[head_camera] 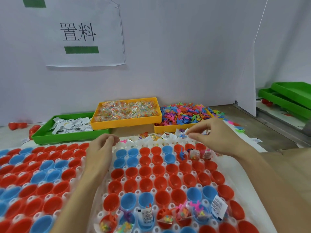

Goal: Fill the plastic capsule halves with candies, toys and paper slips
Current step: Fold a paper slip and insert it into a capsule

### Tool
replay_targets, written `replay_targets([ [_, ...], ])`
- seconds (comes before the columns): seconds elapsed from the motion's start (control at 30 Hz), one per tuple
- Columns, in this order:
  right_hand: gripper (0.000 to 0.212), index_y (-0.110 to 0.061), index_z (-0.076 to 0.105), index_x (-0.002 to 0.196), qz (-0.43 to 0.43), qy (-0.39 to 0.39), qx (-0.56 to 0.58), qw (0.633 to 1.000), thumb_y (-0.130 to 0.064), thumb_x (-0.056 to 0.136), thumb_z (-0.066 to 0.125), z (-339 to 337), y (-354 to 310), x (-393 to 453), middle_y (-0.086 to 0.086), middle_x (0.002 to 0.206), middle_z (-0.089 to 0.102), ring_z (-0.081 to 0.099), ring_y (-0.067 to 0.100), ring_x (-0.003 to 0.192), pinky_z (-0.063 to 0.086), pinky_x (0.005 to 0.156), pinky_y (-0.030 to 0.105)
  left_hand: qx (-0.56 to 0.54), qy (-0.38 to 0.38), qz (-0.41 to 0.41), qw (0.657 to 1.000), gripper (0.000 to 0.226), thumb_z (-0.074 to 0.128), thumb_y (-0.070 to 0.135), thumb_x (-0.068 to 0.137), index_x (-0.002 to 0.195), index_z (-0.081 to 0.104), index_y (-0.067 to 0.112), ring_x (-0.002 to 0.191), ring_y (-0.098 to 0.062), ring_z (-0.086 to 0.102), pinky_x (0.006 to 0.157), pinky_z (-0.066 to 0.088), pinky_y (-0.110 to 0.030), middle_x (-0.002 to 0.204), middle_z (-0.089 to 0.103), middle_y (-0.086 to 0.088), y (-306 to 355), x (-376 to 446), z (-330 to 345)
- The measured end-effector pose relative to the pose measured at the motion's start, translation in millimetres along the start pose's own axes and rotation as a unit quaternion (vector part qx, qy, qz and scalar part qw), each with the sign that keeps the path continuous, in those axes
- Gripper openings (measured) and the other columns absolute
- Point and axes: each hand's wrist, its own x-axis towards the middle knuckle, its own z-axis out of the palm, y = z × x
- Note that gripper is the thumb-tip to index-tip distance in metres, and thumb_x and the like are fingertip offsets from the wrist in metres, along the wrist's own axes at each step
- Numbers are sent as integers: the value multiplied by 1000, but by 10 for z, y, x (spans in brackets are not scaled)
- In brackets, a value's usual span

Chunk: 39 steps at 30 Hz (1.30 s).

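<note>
Head view. Worktop [286,165] carries white holder trays [244,182] of red and blue capsule halves [148,172], centre to 6 o'clock.
- Filled halves: near row at 6 o'clock [168,216]; a few at 2 o'clock [193,154].
- Green tray, paper slips [72,126]: 10 o'clock.
- Yellow tray, candy packets [126,110]: 12 o'clock.
- Yellow tray, coloured toys [183,115]: 1 o'clock.
- Loose items [158,137]: along the holder's far edge.
- Left hand [101,148]: grip loosely curled, holding nothing visible, over the trays.
- Right hand [217,137]: grip pinched together on a small clear packet [186,132] at 1 o'clock.
</note>
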Motion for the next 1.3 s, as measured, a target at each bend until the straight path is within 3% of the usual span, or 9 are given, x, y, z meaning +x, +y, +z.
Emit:
replay_targets([
  [0.1,21,-30,76,84,51,69,-7,996,-13,92,67,-76,250,46,-16,83,74,65,-5,75,42,61,4,5,1,2,1000,30,44,14,102,88,70,21,96,-12,64,87,49,-32,93,71,4,-9,14,5],
  [0.27,18,-23,78,99,134,31,-60,989,-13,96,63,-2,538,68,-3,111,73,63,10,92,45,80,26,8,-1,5,1000,30,45,13,101,88,71,20,96,-12,64,82,47,-29,93,72,4,-26,27,8],
  [0.47,24,-20,75,113,169,14,-63,984,-10,93,67,12,615,44,-2,114,70,63,15,96,49,78,28,9,-3,6,1000,30,44,14,102,88,70,20,96,-11,64,82,47,-30,93,72,5,-24,29,6],
  [0.57,31,-20,73,116,173,-2,-76,982,-7,87,73,-51,640,18,-2,103,70,62,12,87,46,72,22,10,-4,8,1000,30,44,13,101,88,71,20,96,-12,64,84,47,-32,93,72,5,-26,35,5],
  [0.73,27,-18,75,105,167,70,-82,980,1,88,67,-107,635,20,-1,82,69,63,10,78,45,70,22,14,-3,11,1000,30,44,13,101,89,71,18,96,-12,64,84,47,-32,93,72,5,-22,36,6],
  [0.9,23,-32,71,98,181,-55,-125,974,-23,80,82,-192,606,-12,-7,89,65,59,3,76,37,57,14,17,-6,14,1000,29,44,12,101,90,71,17,96,-13,64,84,47,-32,94,72,3,-16,37,11],
  [1.07,15,-24,72,90,187,-26,-141,972,-19,80,83,-107,658,23,-3,88,63,59,6,73,36,54,15,17,-6,15,1000,30,44,12,101,88,70,20,96,-14,64,82,46,-31,94,72,4,-17,30,5],
  [1.2,17,-26,69,74,193,-3,-135,972,-14,82,78,-126,706,33,-2,85,70,62,7,75,42,58,18,18,-7,14,1000,30,44,12,101,88,70,21,97,-14,64,84,46,-32,94,72,4,-13,29,5],
  [1.3,24,-25,68,68,197,23,-152,968,-10,86,66,-136,723,31,-2,86,73,65,14,83,54,73,30,22,-8,13,1000,30,44,13,102,89,70,21,97,-14,64,83,46,-31,94,71,4,-11,32,9],
])
